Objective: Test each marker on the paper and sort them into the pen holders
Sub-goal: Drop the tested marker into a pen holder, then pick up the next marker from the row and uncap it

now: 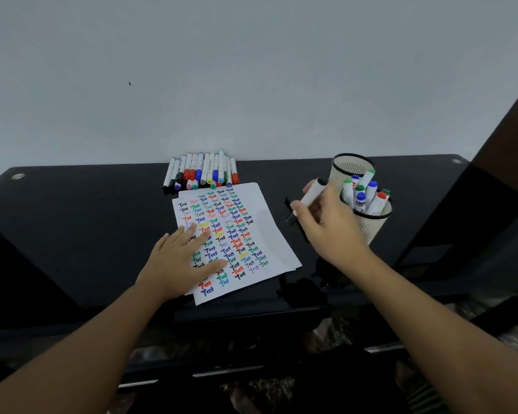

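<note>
Right hand (326, 222) grips a black-capped marker (310, 197) mid-barrel, just left of the near pen holder (374, 224). Marker looks light, stiff, smooth plastic; hold mid-barrel. Left hand (180, 258) rests flat with straight fingers, pinning the thin, floppy paper (269, 210).

White paper (260, 210) with multicoloured words; black table (87, 210).

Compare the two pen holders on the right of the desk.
The nearer cream mesh pen holder is packed with upright capped markers; the farther cream mesh pen holder shows none inside. The right hand partly covers the nearer one; the farther stands unobstructed. Both are black-rimmed cylinders.
</note>
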